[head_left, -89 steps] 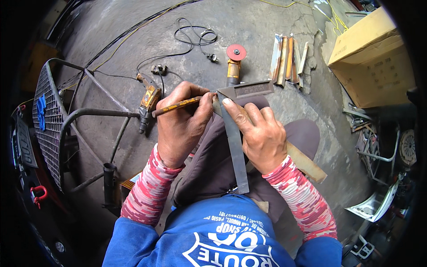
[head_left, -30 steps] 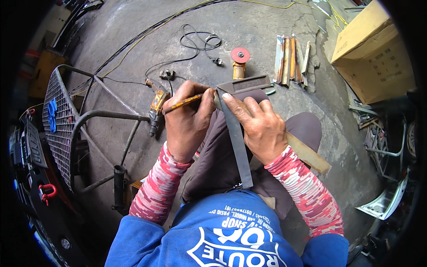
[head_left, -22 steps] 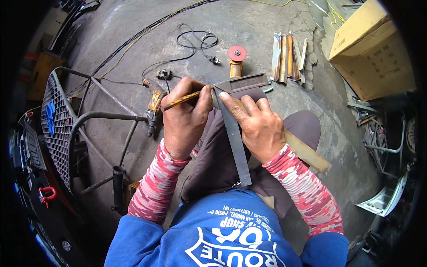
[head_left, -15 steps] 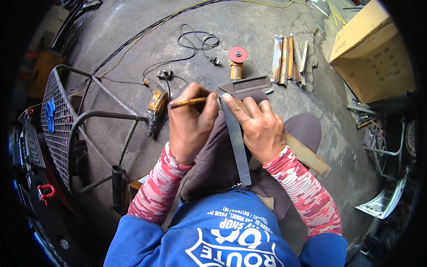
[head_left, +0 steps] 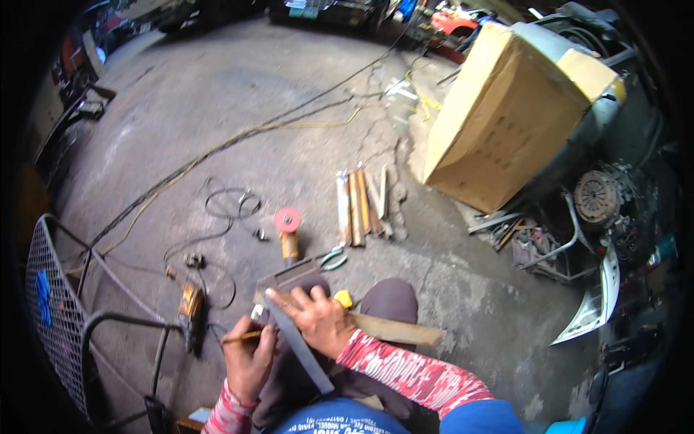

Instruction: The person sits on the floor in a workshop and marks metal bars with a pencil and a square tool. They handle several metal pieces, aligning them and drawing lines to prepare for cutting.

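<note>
Jutting past the right edge of your lap, the flat bar could tip if your knees shift, skewing the square your right hand holds against it; your left hand pinches a pencil. Beyond, a cardboard box stands rightward; grinder and pliers crowd the square's far edge.

square blade: smooth dull metal | sleeve: matt cloth | box: matt cardboard | floor: rough concrete
</note>
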Motion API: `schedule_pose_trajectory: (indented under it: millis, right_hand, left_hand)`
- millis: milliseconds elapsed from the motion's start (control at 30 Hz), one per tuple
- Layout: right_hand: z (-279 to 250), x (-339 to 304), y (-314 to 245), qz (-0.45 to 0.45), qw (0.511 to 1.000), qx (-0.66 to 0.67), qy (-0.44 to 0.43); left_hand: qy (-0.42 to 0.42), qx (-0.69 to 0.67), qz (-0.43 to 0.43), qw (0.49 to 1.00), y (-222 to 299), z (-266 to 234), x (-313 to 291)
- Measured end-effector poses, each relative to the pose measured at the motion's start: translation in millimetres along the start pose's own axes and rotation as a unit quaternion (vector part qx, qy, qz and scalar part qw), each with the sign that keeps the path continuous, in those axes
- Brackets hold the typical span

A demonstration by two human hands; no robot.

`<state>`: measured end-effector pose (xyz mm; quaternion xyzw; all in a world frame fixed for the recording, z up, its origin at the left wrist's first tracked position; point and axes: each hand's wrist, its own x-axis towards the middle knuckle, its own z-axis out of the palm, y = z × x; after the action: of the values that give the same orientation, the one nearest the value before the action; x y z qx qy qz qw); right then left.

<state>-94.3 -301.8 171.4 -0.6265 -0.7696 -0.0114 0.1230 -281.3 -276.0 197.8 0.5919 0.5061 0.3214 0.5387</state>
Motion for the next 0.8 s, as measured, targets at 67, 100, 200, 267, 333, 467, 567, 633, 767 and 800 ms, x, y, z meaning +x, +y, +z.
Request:
schedule_pose_trajectory:
  millis: [67, 100, 200, 267, 333, 467, 567, 633, 767, 800]
  right_hand:
    - [0.3, -1.2, -1.6, 0.001, 1.000, -0.003, 0.010]
    - [1.0, -1.7, -1.9, -0.003, 1.000, 0.009, 0.028]
    - [1.5, -3.4, -4.3, 0.005, 1.000, 0.023, 0.018]
    - [-0.1, -2.5, -5.5, 0.007, 0.999, 0.031, 0.022]
    - [-1.6, -1.1, -5.6, 0.003, 0.999, 0.030, 0.012]
    - [-0.4, -0.6, -2.9, -0.003, 0.999, 0.033, 0.023]
    - [0.4, -2.0, -4.5, -0.003, 1.000, 0.027, 0.005]
    - [0.0, -1.9, -6.6, 0.000, 0.999, 0.042, 0.008]
    - [-2.0, 1.2, -8.3, -0.003, 0.999, 0.044, 0.028]
    - [-2.0, 1.7, -8.2, 0.002, 0.999, 0.038, 0.024]
  left_hand:
    - [0.057, -0.114, 0.014, 0.992, -0.1, 3.6, -8.4]
    - [0.069, -0.100, 0.036, 0.992, -1.3, 2.5, -7.8]
    - [0.064, -0.041, 0.063, 0.995, -5.8, 3.8, -8.5]
    - [0.032, 0.004, 0.037, 0.999, -8.3, 4.6, -10.7]
    - [0.019, -0.061, 0.014, 0.998, -12.5, 12.5, -13.5]
    - [0.003, -0.038, 0.031, 0.999, -28.2, 11.7, -9.6]
    - [0.045, 0.067, 0.111, 0.991, -38.2, 11.4, -9.2]
    - [0.058, 0.082, 0.119, 0.988, -39.3, 13.1, -13.1]
    - [0.041, 0.104, 0.103, 0.988, -34.1, 14.6, -16.7]
    - [0.036, 0.100, 0.106, 0.989, -32.7, 13.9, -16.1]
